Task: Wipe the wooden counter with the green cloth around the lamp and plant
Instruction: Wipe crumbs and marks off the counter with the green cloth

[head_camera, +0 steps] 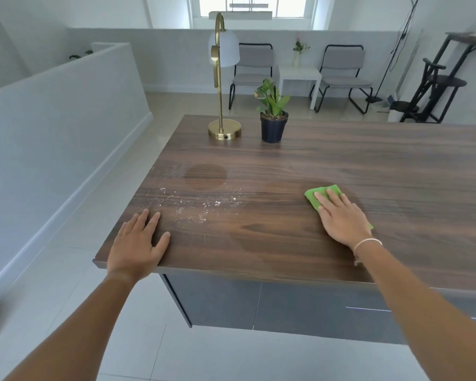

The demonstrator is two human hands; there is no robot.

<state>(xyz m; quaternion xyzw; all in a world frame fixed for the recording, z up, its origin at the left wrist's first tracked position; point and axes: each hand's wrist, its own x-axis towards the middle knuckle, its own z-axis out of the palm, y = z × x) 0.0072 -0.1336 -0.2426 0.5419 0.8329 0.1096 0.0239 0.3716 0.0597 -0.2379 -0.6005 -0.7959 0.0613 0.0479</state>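
Head view: two bare arms reach forward over a dark wooden tabletop [341,160]. At the near left corner the left hand [138,243] lies palm down, fingers [143,218] open and slightly spread, thumb out to the right, holding nothing. Toward the near right, the right hand [341,218] presses flat on one green cloth [316,195], fingers straight and close together on top of it rather than curled around it; most of the cloth shows beyond the fingertips, and a small green corner shows by the wrist. One thin pale bracelet [367,242] circles the right wrist. Scattered white specks [201,204] lie between the two hands, nearer the left one, and beyond them is one darker round patch [205,176]. Near the far left corner stands one brass lamp [223,130] with a white shade, upright on its round base. Just right of it, apart from the base, stands one green plant [272,111] in a black pot. Lamp and plant are both well apart from the cloth. Past the far edge, on the floor, stand two grey chairs [252,75] with one small white side table [300,75] between them.
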